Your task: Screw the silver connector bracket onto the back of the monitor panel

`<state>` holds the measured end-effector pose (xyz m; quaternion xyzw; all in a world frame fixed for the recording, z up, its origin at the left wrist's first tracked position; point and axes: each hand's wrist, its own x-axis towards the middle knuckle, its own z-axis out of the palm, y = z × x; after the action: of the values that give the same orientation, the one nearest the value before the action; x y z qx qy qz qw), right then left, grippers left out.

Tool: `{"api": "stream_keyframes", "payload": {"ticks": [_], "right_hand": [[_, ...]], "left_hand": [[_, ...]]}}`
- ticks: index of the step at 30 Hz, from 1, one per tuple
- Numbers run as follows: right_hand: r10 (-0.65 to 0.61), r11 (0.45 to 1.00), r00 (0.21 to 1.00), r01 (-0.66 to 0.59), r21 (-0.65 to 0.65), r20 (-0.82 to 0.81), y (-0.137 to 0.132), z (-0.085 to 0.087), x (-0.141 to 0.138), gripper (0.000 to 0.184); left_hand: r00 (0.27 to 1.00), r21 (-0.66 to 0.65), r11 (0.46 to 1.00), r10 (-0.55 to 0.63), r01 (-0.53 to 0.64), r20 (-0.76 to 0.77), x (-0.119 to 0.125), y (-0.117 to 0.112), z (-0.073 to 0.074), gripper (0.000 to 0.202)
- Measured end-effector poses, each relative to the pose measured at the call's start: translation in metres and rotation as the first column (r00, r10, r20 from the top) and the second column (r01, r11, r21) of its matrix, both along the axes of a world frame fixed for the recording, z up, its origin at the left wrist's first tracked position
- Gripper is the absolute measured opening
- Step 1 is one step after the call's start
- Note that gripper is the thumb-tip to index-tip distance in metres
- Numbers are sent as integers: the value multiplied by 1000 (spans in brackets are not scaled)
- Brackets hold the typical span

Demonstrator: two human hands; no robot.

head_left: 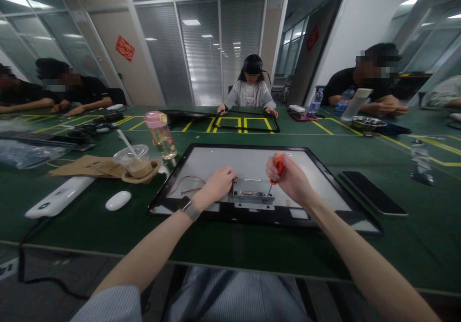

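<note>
A flat monitor panel [317,178] lies face down on the green table in front of me, grey back up, black frame around it. A small metal bracket with ports [252,196] sits at its near middle. My right hand [290,178] is closed around an orange-handled screwdriver [277,166], its tip touching the bracket's right end. My left hand [216,185] rests on the panel with its fingers curled at the bracket's left edge; what is under them is hidden. Thin wires [185,183] loop across the panel to the left of that hand.
A white mouse [118,200], a white bar-shaped device [59,196], a plastic cup with straw [132,161] and a pink-lidded bottle [161,134] stand left of the panel. A dark phone [372,193] lies to its right. Several people sit around the table; one opposite holds a black frame [248,120].
</note>
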<state>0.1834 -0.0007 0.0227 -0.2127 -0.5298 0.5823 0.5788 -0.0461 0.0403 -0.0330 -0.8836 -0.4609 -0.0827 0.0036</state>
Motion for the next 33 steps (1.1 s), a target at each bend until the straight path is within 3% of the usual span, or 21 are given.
{"api": "stream_keyframes", "payload": {"ticks": [6, 11, 14, 17, 21, 23, 26, 29, 33], "right_hand": [[-49, 999, 999, 49, -1, 1, 4, -4, 2, 24], [-152, 976, 964, 111, 187, 219, 5, -1, 14, 22], [-159, 972, 930, 88, 218, 332, 3, 1, 22, 23], [-339, 921, 878, 238, 307, 337, 5, -1, 24, 22], [-565, 792, 760, 391, 470, 321, 6, -5, 23, 13], [-580, 768, 743, 363, 528, 332, 5, -4, 23, 17], [-503, 811, 783, 280, 514, 366, 3, -1, 26, 27], [-467, 840, 804, 274, 468, 368, 6, -2, 27, 27], [-600, 750, 723, 358, 556, 343, 13, -8, 27, 15]], "left_hand": [[1000, 17, 1000, -2, 2, -6, -1, 1, -2, 32], [1000, 5, 1000, 3, -3, -11, 0, -1, 0, 32], [1000, 8, 1000, -1, 1, -12, 0, -1, 1, 32], [1000, 10, 1000, -6, 6, -6, -1, -2, 1, 32], [1000, -2, 1000, 3, -3, -8, 0, -2, 3, 32], [1000, -11, 1000, 8, -8, -15, 0, -2, 4, 32], [1000, -17, 1000, 9, -9, -20, 1, -3, 4, 33], [1000, -16, 1000, 3, -3, -16, 1, -4, 5, 33], [1000, -15, 1000, 6, -7, -25, 1, -5, 6, 34]]}}
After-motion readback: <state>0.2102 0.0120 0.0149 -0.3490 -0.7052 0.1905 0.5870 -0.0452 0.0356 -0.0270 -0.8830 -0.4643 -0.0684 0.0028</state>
